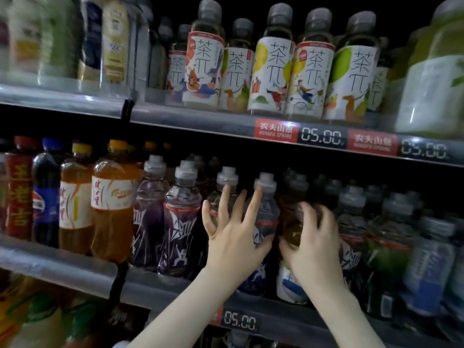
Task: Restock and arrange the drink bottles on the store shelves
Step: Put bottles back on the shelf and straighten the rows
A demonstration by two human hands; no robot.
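Note:
On the middle shelf point(155, 290) stands a row of sport-cap drink bottles with grey caps. My left hand point(233, 227) lies with spread, straight fingers against a clear bottle with a dark blue label point(266, 212) and the bottle to its left. My right hand point(311, 242) curls round a brown-liquid bottle point(291, 207) with a white and blue label, at the shelf's front beside the clear one. Purple-labelled bottles point(180, 222) stand to the left of both hands.
Orange drink bottles point(113, 199), a cola bottle and a red bottle fill the shelf's left end. Green and pale blue bottles point(386, 244) crowd the right. The upper shelf holds white-labelled tea bottles point(271, 64). Price strips reading 05.00 point(321, 136) run along the shelf edges.

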